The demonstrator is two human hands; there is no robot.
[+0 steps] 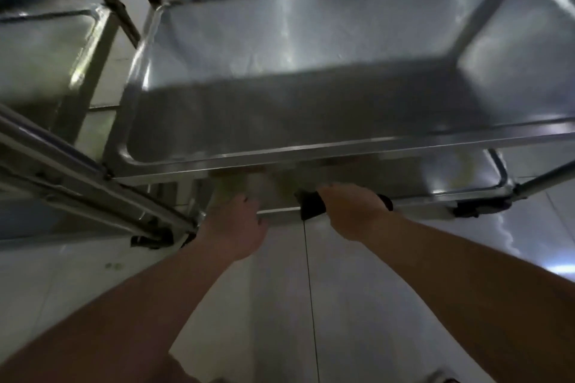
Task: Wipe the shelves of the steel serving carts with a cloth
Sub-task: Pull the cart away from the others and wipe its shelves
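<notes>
I'm on the lower shelf (404,177) of the cart, under the top shelf (295,121). My right hand (351,211) grips the dark cloth (312,205); my left hand (236,227) holds the rim, its fingers hidden. Next, probably a sweep farther in.

Both forearms are bare from the bottom edge of the frame to the wrists, with no sleeves in view. The left hand (236,227) and right hand (348,211) are ungloved. No watch, ring or band shows on either; the fingertips are hidden from view
</notes>
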